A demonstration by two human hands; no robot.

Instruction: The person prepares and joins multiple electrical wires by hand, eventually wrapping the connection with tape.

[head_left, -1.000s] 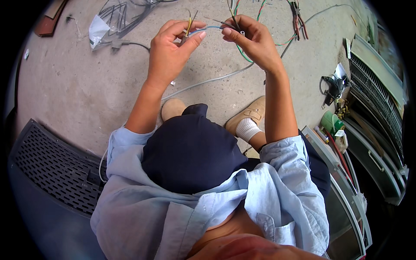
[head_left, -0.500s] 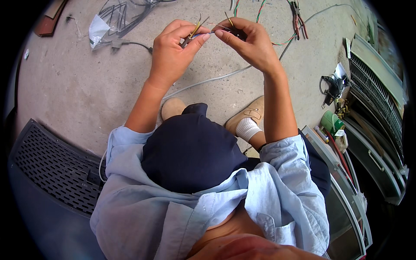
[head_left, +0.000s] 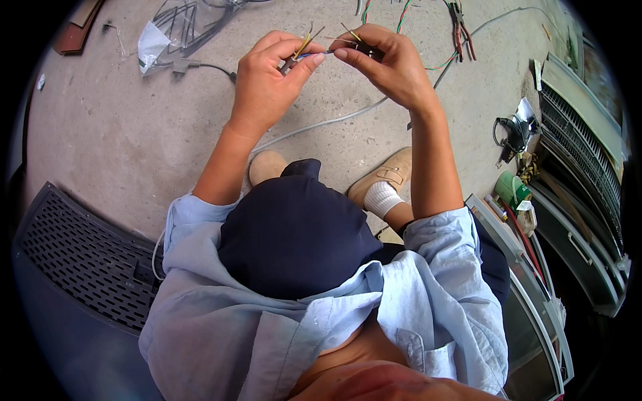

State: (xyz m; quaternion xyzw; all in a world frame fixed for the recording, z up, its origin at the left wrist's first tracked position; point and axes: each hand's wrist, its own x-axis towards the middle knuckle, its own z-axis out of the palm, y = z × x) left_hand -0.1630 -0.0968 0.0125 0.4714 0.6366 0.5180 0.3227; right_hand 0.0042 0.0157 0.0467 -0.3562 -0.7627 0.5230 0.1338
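Note:
Up at the top middle, my left hand (head_left: 266, 75) pinches the end of a dark multi-core cable (head_left: 288, 67). Yellow and brownish wires (head_left: 307, 41) fan up out of its fingers, and a bit of blue shows by the thumb. Level with it, my right hand (head_left: 396, 67) is closed on another dark cable end (head_left: 366, 48), from which a thin yellow wire (head_left: 350, 32) sticks up. A thin wire (head_left: 328, 51) spans the small gap between the two thumbs. Whether the cores are joined there is too small to tell.
Red-handled pliers (head_left: 461, 33) lie on the concrete floor beside red and green wires (head_left: 402, 17). A grey cable (head_left: 334, 121) crosses the floor. At left are a plastic bag (head_left: 152, 47) of cables, a plug (head_left: 182, 65) and a perforated black panel (head_left: 87, 257). A green tub (head_left: 511, 187) stands right.
My right hand and forearm have shifted slightly right, with the cable end still in its fingers. My left hand is almost where it was.

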